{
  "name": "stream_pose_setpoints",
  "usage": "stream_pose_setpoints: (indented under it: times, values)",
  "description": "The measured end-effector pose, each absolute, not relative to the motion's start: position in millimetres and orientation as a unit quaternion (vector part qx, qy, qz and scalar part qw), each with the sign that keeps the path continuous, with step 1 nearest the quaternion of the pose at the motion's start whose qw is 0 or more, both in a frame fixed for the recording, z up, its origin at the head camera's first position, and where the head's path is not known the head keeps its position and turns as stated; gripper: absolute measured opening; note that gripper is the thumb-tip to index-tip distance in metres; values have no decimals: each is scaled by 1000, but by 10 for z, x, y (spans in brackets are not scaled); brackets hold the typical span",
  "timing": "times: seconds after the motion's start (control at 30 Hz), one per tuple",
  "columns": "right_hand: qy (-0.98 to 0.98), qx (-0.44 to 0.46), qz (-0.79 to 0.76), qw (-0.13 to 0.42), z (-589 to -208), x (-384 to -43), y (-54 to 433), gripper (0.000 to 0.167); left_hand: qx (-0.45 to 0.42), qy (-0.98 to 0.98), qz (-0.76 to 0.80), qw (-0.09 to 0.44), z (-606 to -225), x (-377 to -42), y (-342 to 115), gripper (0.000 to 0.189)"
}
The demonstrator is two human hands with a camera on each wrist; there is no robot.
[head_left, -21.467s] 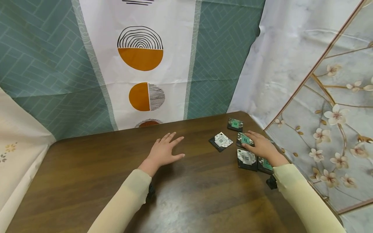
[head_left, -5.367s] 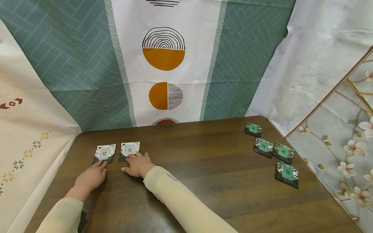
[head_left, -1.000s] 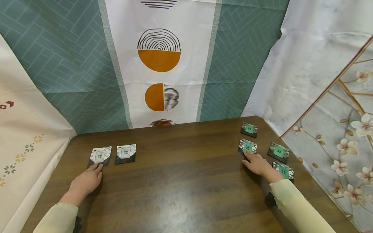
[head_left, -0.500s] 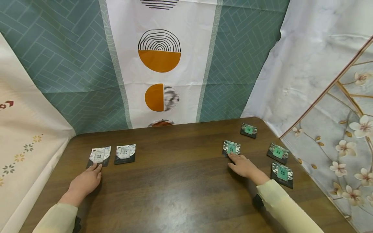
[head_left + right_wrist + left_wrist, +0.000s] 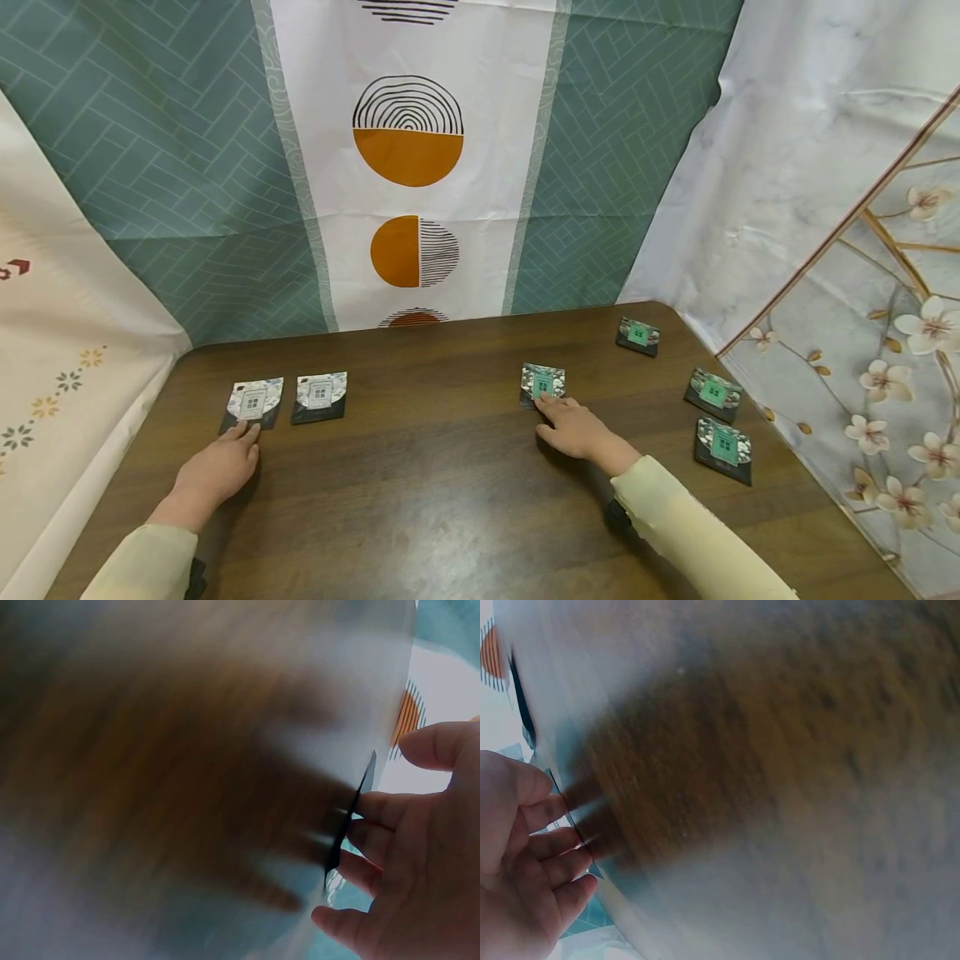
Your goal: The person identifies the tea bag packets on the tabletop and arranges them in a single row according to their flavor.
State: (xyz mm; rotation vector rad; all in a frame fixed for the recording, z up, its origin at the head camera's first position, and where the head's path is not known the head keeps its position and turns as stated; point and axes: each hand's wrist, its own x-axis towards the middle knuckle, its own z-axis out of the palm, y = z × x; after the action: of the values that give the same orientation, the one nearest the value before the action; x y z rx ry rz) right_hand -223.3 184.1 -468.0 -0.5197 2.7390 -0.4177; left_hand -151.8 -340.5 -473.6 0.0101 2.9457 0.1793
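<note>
On the left of the table, my left hand (image 5: 217, 471) rests with its fingertips on the lower black edge of a flat square packet (image 5: 252, 400) with a white label. A matching white packet (image 5: 320, 396) lies just right of it. Right of the table's middle, my right hand (image 5: 577, 429) presses its fingertips on the lower part of a green-labelled packet (image 5: 542, 379). From the right wrist, that packet (image 5: 341, 844) shows as a thin dark edge under extended fingers, the thumb held apart. In the left wrist view, the fingers of my left hand (image 5: 532, 862) touch the tabletop side.
Three more green-labelled packets lie to the right: one near the back corner (image 5: 638, 335), and two by the right edge, an upper packet (image 5: 713, 393) and a lower packet (image 5: 723, 448). Patterned cloths hang behind and beside the brown table (image 5: 420, 500).
My right hand has slid the green packet leftward from the right-hand group. My left hand stays on its white packet. Earlier, the white packets went from the right side to the left.
</note>
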Motion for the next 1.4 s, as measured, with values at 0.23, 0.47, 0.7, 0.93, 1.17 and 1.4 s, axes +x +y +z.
stream_pose_setpoints:
  times: [0.23, 0.47, 0.7, 0.93, 1.17, 1.4]
  values:
    - [956, -189, -158, 162, -4665, -2245, 1529, 56, -1, 993, 62, 98, -4730, -1516, -3393, 50]
    - [952, -211, -150, 166, -4659, -2239, 1238, 55, 1, 994, 64, 93, -4724, -1508, -3391, 50]
    - [948, -230, -136, 172, -4645, -2236, 1025, 55, -3, 993, 69, 98, -4719, -1508, -3386, 51]
    - [945, -247, -124, 177, -4660, -2246, 818, 57, -1, 993, 60, 102, -4707, -1505, -3381, 51]
    - [944, -256, -111, 178, -4675, -2268, 594, 58, -1, 993, 58, 104, -4715, -1505, -3385, 50]
    - [945, -257, -85, 185, -4667, -2281, 378, 60, 11, 994, 50, 96, -4728, -1510, -3391, 49]
